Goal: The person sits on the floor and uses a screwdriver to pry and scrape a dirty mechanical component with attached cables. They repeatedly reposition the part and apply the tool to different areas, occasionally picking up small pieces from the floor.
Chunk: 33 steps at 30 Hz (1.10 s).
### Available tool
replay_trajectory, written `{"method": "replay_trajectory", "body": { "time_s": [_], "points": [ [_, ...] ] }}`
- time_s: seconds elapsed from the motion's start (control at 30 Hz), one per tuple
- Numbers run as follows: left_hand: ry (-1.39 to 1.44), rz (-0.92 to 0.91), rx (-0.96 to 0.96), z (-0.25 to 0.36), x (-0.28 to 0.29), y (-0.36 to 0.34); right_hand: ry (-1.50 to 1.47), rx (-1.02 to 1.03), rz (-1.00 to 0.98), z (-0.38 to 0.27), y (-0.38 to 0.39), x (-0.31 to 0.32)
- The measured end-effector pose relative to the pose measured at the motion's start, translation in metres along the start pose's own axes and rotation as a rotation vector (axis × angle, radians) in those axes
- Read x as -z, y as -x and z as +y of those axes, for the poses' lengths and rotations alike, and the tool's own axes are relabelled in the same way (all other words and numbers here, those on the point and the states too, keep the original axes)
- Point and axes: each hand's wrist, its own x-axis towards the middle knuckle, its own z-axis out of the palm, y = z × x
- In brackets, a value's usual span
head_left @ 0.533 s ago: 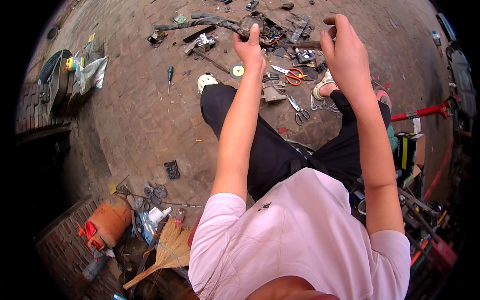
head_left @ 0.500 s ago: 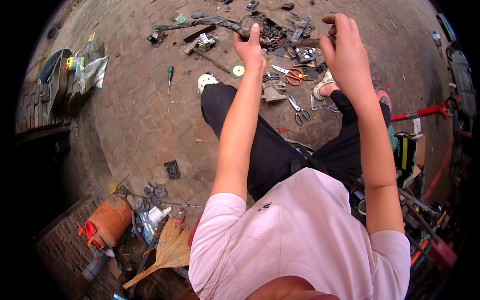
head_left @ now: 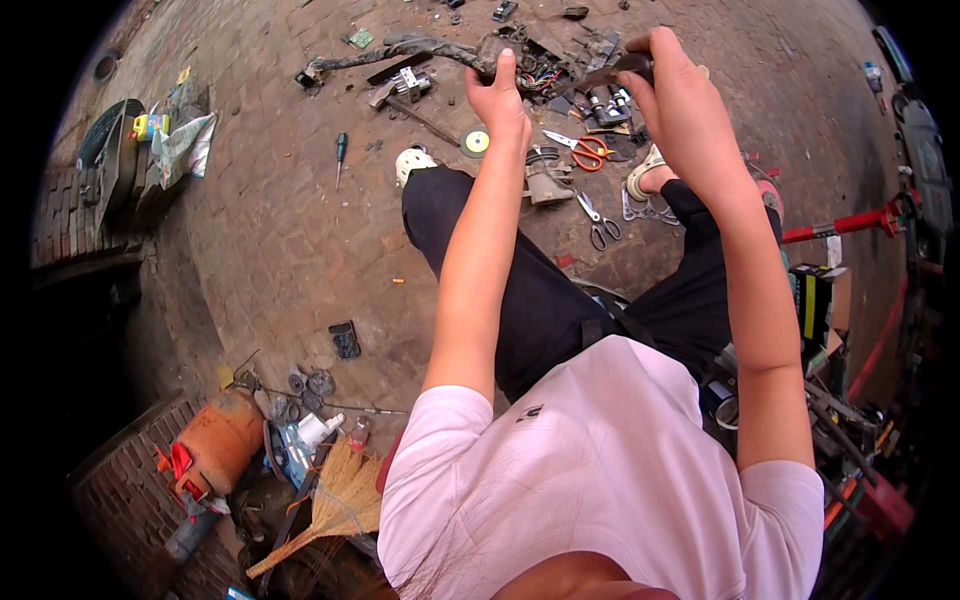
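My left hand (head_left: 500, 98) is closed around a grimy dark part (head_left: 493, 50) with its thumb pointing up. From that part a thick black cable bundle (head_left: 400, 48) stretches left, and thin coloured wires (head_left: 545, 80) show on its right. My right hand (head_left: 682, 105) grips a dark rounded tool handle (head_left: 636, 66). A narrow dark blade or bar (head_left: 598, 78) runs from the handle toward the part; its exact kind is unclear. Closer to my legs lie orange-handled scissors (head_left: 588, 152), black-handled scissors (head_left: 600, 222) and a yellow-and-white disc (head_left: 477, 142).
A screwdriver (head_left: 341, 158) and a hammer-like tool (head_left: 425, 118) rest on the brick floor. To the lower left are a rusty orange gas cylinder (head_left: 222, 440) and a straw broom (head_left: 345, 495). A red metal bar (head_left: 845, 225) and an open box (head_left: 822, 305) stand right.
My right hand has shifted slightly left, and the dark handle in it now shows. The blade has tilted, and the cable bundle's left end has moved lower.
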Motion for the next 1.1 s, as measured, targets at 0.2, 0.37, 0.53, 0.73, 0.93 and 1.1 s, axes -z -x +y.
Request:
{"method": "replay_trajectory", "body": {
  "time_s": [0.2, 0.37, 0.53, 0.73, 0.93, 1.1],
  "points": [
    [-0.163, 0.129, 0.11, -0.006, 0.007, 0.0, -0.158, 0.152, -0.105, 0.017, -0.006, -0.002],
    [-0.126, 0.205, 0.272, -0.008, 0.007, 0.002, 0.017, -0.041, 0.074, 0.018, -0.023, -0.015],
    [-0.187, 0.264, 0.409, -0.019, 0.011, 0.003, -0.214, 0.092, -0.106, 0.012, -0.045, -0.01],
    [-0.054, 0.204, 0.534, -0.019, 0.006, 0.007, -1.102, -0.214, -0.288, 0.013, -0.061, -0.033],
    [0.014, 0.157, 0.587, -0.03, 0.009, 0.001, -1.115, -0.315, 0.34, -0.002, -0.066, -0.069],
    [-0.047, 0.168, 0.541, -0.018, 0.003, 0.011, -1.076, -0.124, 0.296, 0.018, -0.069, -0.076]
  ]
}}
